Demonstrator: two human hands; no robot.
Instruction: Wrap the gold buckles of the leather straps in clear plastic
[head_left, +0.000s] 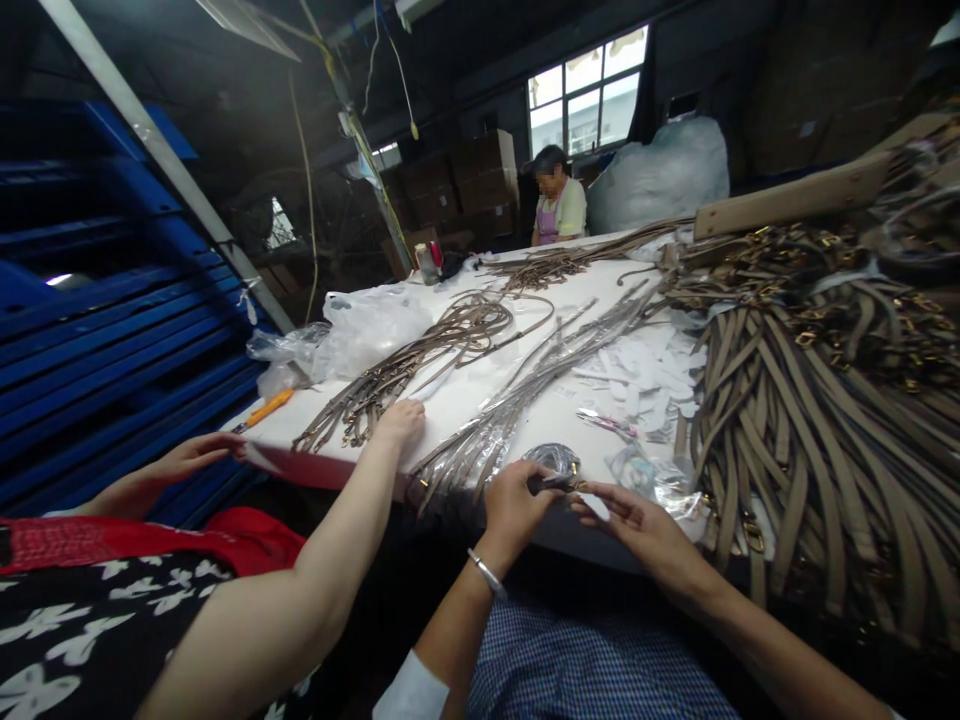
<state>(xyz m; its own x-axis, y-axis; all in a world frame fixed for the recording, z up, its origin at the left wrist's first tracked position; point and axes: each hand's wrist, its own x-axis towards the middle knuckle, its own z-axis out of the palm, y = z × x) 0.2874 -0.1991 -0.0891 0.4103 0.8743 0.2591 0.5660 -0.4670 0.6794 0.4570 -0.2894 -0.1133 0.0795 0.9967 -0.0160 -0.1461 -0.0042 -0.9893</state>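
Note:
My left hand (516, 502), a silver bangle on its wrist, is closed on a dark strap (550, 482) at the front edge of the table. Gold-coloured metal shows at the strap's right end, where the fingertips of my right hand (637, 525) pinch it. A white tag (597, 507) lies against the right fingers. Just behind my left hand is a grey coiled strap (551, 457), shiny as if in clear plastic. Straps in clear sleeves (480, 430) stretch away to the left of it.
A co-worker's hand (403, 422) rests beside loose brown straps (420, 350) on the left; an orange cutter (268, 408) lies near their other hand. Scissors (606, 422) and white tags (649, 375) lie ahead. A big strap pile (780, 420) hangs over the right edge. Another person (559, 205) is beyond.

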